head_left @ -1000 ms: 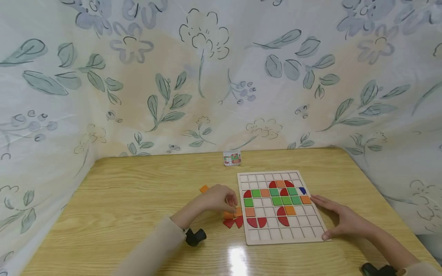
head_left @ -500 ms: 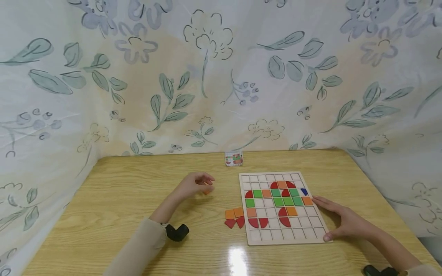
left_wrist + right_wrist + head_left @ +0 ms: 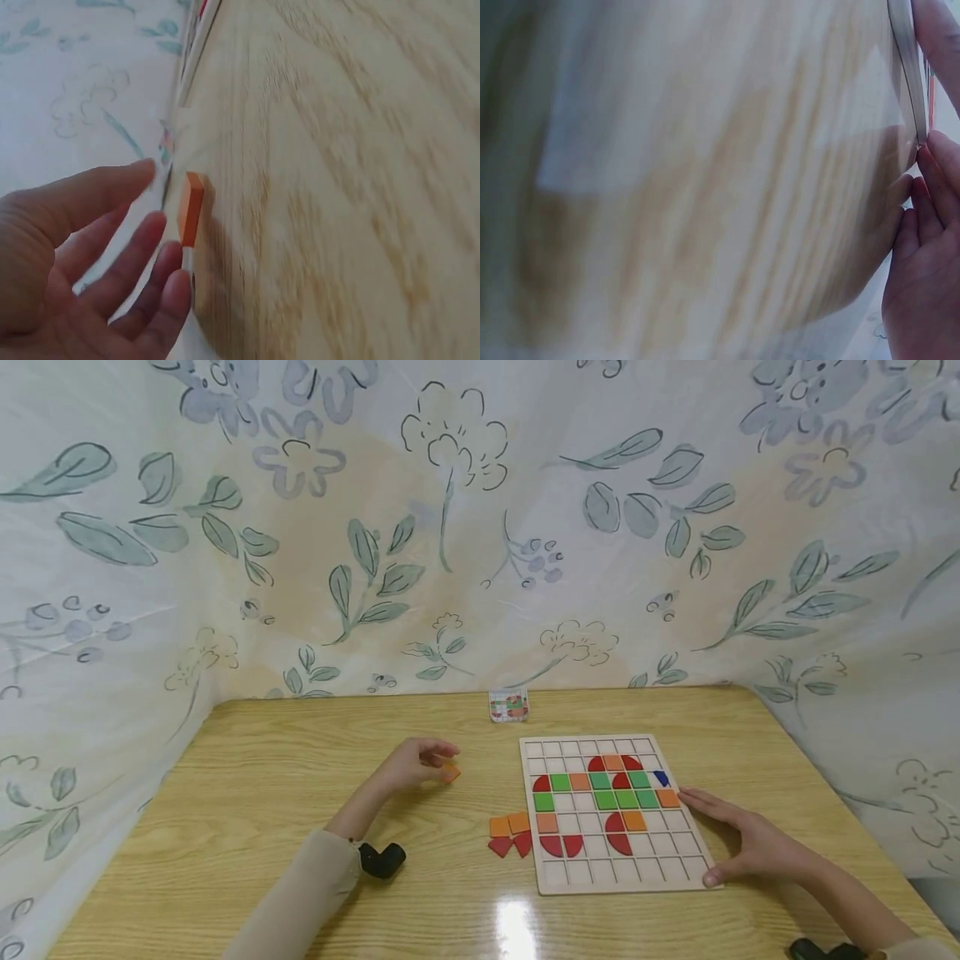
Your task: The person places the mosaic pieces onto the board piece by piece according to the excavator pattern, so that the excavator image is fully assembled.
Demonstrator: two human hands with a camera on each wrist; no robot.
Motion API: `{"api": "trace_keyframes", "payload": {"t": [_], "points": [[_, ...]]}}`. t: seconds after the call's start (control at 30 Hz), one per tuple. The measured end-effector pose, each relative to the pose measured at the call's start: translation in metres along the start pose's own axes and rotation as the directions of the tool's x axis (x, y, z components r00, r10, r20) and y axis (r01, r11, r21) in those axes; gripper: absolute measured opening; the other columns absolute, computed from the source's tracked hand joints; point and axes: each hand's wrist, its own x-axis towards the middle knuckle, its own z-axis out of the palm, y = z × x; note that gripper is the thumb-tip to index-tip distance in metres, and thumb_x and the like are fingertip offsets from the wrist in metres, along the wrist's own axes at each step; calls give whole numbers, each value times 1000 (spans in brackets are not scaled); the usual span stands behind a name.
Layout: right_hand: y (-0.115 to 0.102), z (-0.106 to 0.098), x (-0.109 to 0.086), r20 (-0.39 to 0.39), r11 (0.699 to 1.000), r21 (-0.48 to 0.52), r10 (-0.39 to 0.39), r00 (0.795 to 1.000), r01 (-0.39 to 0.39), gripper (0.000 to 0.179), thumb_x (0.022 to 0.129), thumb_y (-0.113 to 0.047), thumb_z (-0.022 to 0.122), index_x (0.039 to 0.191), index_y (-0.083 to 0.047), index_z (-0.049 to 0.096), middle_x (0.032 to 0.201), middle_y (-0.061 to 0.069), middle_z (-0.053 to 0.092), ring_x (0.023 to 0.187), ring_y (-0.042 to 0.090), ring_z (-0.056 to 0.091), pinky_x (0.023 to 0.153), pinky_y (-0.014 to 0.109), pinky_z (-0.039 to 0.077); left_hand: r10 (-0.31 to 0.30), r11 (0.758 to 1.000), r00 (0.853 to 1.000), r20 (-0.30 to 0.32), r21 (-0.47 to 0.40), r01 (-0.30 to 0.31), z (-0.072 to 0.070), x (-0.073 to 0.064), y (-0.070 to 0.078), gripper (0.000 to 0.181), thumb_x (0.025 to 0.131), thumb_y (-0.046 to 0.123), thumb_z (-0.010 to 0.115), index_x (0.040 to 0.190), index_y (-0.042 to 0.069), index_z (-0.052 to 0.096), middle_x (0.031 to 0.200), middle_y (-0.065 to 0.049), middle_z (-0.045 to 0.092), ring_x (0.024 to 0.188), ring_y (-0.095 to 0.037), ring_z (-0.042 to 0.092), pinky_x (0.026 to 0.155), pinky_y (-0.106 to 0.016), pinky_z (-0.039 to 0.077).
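Note:
My left hand (image 3: 411, 764) is beside a loose orange square tile (image 3: 452, 772) on the table, left of the board. In the left wrist view its thumb and fingers are spread around the orange tile, with a gap between thumb and tile. My right hand (image 3: 757, 843) rests against the right edge of a pale gridded board (image 3: 600, 878), thumb at the near corner and fingers stretched along the side. Red, green and orange pieces fill some of the board's squares, and a dark blue piece (image 3: 660, 778) lies near its right edge.
Just left of the board lie two orange square tiles (image 3: 499, 827) and two red wedge pieces (image 3: 500, 846). A small pattern card (image 3: 509, 705) is at the table's far edge, in front of a floral cloth (image 3: 450, 527).
My left hand has moved left and away from the pieces beside the board to the separate orange tile, then drawn slightly back from it. My right hand stays at the board's edge.

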Motion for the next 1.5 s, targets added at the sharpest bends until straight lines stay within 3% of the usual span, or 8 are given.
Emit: {"api": "trace_keyframes", "payload": {"t": [0.2,0.33,0.53,0.9,1.23,1.5], "points": [[-1,0,-1,2,1000,6,7,1000,-7,99,59,-30,85,142,-12,36,147,-6,32,121,-26,11,87,-5,10,64,993,992,109,91,-74,-1,1,-7,39,76,-3,68,114,4,63,115,-11,62,106,-27,55,92,-42,43],[-2,0,-1,2,1000,9,4,1000,-4,98,59,-30,85,142,-11,36,145,-13,30,121,-26,11,87,-5,10,54,989,997,59,133,-62,4,0,-7,37,75,-3,69,110,6,65,109,-7,64,102,-22,56,90,-39,44],[0,0,-1,-1,1000,8,-4,1000,4,99,59,-28,85,142,-11,35,146,-10,31,121,-26,11,88,-5,10,27,986,999,-35,163,-21,12,-7,-5,34,72,3,74,105,8,66,103,-1,66,99,-19,59,90,-37,45],[-3,0,-1,-2,1000,-5,2,1000,-2,100,58,-29,86,142,-12,35,147,-2,33,121,-26,11,88,-5,10,41,989,997,-71,143,-30,13,-12,-8,24,74,6,75,97,11,68,98,2,67,97,-16,60,88,-36,45],[-4,0,-1,-2,1000,-9,4,1000,-4,99,58,-30,85,142,-12,36,147,-6,32,121,-26,10,87,-5,10,89,987,983,-162,143,-66,10,-16,5,19,70,11,78,85,17,67,85,6,64,82,-12,58,76,-29,48],[-3,0,-1,-5,1000,-9,5,1000,-5,99,58,-29,85,142,-13,36,147,-1,33,121,-26,10,87,-5,10,111,983,984,-142,160,-87,11,-18,14,19,70,14,80,85,16,68,84,6,65,80,-11,57,73,-27,48]]}}
